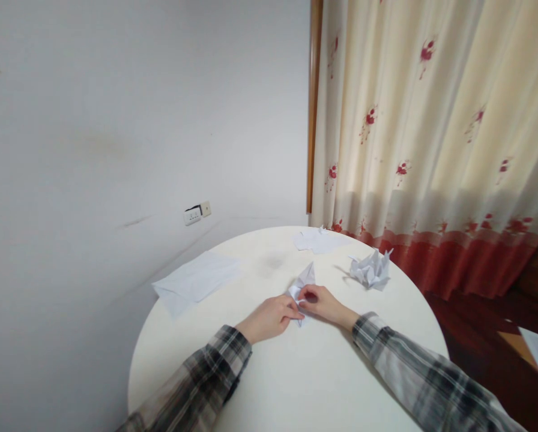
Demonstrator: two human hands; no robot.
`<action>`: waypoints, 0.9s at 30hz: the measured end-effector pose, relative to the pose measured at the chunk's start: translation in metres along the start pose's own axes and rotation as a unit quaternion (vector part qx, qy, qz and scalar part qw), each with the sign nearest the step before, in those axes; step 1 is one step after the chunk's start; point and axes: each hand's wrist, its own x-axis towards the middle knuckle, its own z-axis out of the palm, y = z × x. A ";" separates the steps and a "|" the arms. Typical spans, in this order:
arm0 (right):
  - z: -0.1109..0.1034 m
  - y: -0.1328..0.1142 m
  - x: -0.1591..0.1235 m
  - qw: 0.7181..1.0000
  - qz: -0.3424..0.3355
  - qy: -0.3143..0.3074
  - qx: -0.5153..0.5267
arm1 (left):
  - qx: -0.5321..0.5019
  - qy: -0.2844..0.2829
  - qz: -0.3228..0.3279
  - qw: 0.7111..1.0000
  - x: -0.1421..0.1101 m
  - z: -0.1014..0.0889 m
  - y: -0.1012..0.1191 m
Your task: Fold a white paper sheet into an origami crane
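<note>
Between my hands is a piece of folded white paper (305, 277), with one pointed flap rising away from me and a narrow tip showing below my fingers. My left hand (271, 317) is closed on its lower left side, fingers pinched together. From the right, my right hand (323, 305) pinches the middle of the paper with thumb and index finger. The fingers of both hands nearly meet and hide the central folds. Farther right on the table lies a cluster of folded white paper pieces (370, 270) with several pointed tips.
A round white table (291, 384) stands against the wall. Flat white sheets (199, 277) lie at its left edge, and more paper (316, 241) lies at the far edge. A power socket (192, 216) is on the wall. A flowered curtain (431, 132) hangs behind, at right.
</note>
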 end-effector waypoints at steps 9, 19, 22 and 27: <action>0.007 -0.001 0.000 0.995 -0.031 0.045 -0.087 | 0.034 -0.005 0.015 0.999 0.000 -0.001 0.003; 0.008 0.000 0.001 0.993 -0.034 0.050 -0.099 | 0.044 -0.009 0.000 0.999 0.000 -0.002 0.004; 0.008 0.000 0.001 0.993 -0.037 0.047 -0.097 | 0.047 -0.009 0.003 0.999 0.000 -0.003 0.005; 0.009 0.003 0.002 0.993 -0.038 0.043 -0.103 | 0.044 -0.004 0.003 0.999 0.001 -0.004 0.006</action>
